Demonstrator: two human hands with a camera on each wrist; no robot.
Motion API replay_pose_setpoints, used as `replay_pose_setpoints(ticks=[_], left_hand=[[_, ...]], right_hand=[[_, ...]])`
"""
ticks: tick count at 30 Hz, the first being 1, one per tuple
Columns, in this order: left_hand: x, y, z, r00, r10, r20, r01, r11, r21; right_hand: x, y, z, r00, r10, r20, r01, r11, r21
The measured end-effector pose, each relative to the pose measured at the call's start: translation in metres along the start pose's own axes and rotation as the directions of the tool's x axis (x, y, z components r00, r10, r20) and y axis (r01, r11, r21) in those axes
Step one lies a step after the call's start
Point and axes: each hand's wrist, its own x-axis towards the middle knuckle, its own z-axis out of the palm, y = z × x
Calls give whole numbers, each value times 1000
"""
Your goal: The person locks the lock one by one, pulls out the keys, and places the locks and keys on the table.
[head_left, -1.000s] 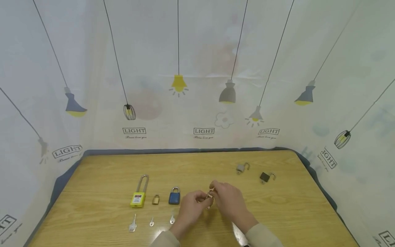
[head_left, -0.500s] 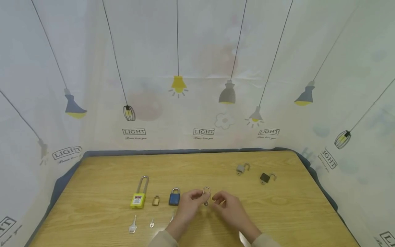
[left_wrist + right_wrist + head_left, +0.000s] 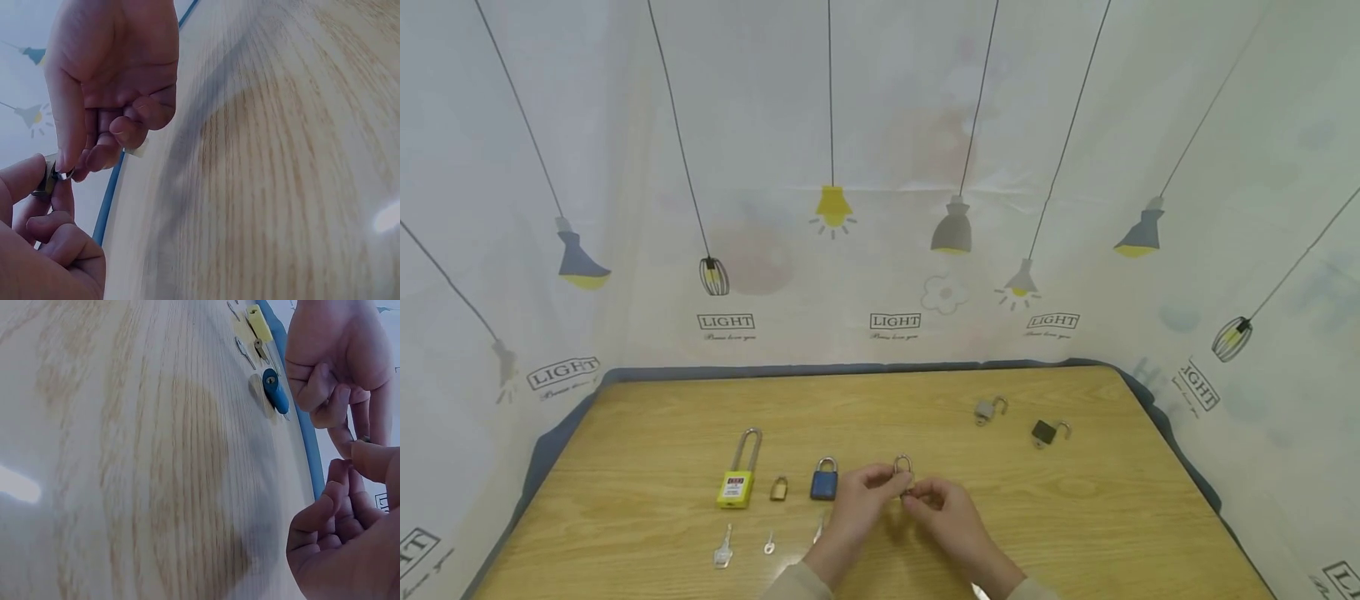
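My left hand (image 3: 859,500) pinches a small padlock (image 3: 903,461) upright, its silver shackle loop pointing up. In the left wrist view the padlock's brass-coloured body (image 3: 44,182) sits between that hand's thumb and finger. The right hand (image 3: 951,521) has its thumb and fingertips at the lower end, pinching a small silvery key (image 3: 66,175) mostly hidden by the thumb. The remaining fingers of the right hand (image 3: 128,94) are curled loosely. Left of the hands stand a blue padlock (image 3: 823,483), a small brass padlock (image 3: 778,489) and a yellow long-shackle padlock (image 3: 734,488).
Keys lie in front of those padlocks: a large one (image 3: 723,550), a small one (image 3: 769,543) and one (image 3: 818,529) partly behind the left wrist. Back right on the wooden table (image 3: 1112,517) lie a grey padlock (image 3: 984,411) and a black padlock (image 3: 1042,432), shackles swung out.
The right hand came off the padlock, moved slightly right, then returned to its lower end. The left hand kept hold as the padlock turned upright.
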Motion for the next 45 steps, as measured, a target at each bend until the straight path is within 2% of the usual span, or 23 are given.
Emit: replay_pose_setpoints(ticks=[12, 19, 26, 31, 34, 45], left_hand=[[-2, 0, 3, 999, -8, -44, 9, 999, 30], [-14, 19, 2, 999, -10, -48, 11, 1000, 18], [-5, 0, 2, 998, -16, -66, 18, 1000, 24], [-4, 1, 4, 994, -29, -104, 33, 999, 31], [-2, -6, 5, 992, -29, -120, 32, 999, 25], [-4, -6, 5, 990, -27, -138, 27, 1000, -8]], right_hand=[[0, -1, 7, 998, 42, -54, -42, 999, 13], [0, 1, 7, 997, 56, -48, -55, 998, 31], [2, 5, 8, 997, 62, -47, -59, 996, 62], [1, 5, 11, 993, 63, -96, -55, 995, 78], [0, 4, 13, 991, 59, -123, -50, 996, 79], [-1, 4, 15, 987, 102, -120, -87, 989, 122]])
